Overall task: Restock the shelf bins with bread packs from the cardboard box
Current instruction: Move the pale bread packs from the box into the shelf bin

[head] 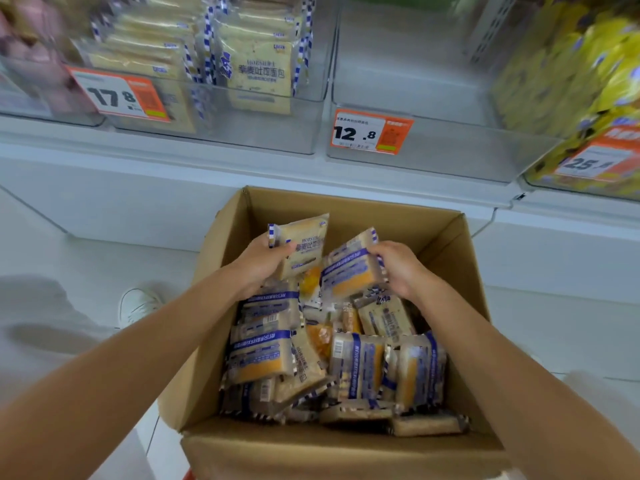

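here, left hand (260,263) gripping a front-up bread pack (303,245), right hand (401,266) gripping a back-up bread pack (349,270), both above the open cardboard box (464,258) of packs, clear shelf bins (415,157) above

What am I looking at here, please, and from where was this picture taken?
There is no machine here. A person wears a camera on the head, so this single picture looks forward and down at their own two bare arms. The left hand grips one bread pack, and the right hand grips a second pack. Both are just above an open cardboard box full of similar packs. Behind it stand clear shelf bins with price tags; the bin tagged 17.8 holds matching packs.
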